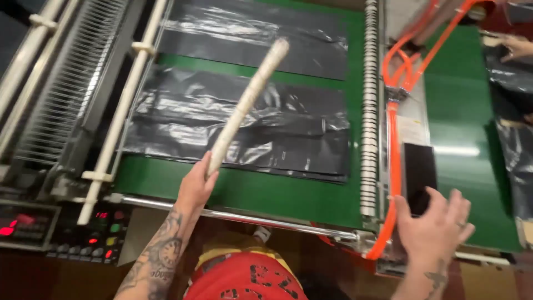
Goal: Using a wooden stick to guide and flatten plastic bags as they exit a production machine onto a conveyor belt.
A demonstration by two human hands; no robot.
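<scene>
My left hand (pixel 195 188) grips the lower end of a long pale stick (pixel 247 101) that slants up and to the right over a stack of black plastic bags (pixel 288 130) lying on the green conveyor belt (pixel 277 197). A second black sheet (pixel 244 39) lies farther back on the belt. My right hand (pixel 434 226) hovers with fingers spread over the machine's divider, near a black rectangular panel (pixel 417 172) and orange tubing (pixel 395 166). It holds nothing.
White rollers (pixel 119 119) and a metal comb frame stand at left. A control panel with red lit displays and buttons (pixel 91 236) sits at lower left. Another person's hand (pixel 516 47) rests on black bags at upper right, on a second green belt (pixel 461 139).
</scene>
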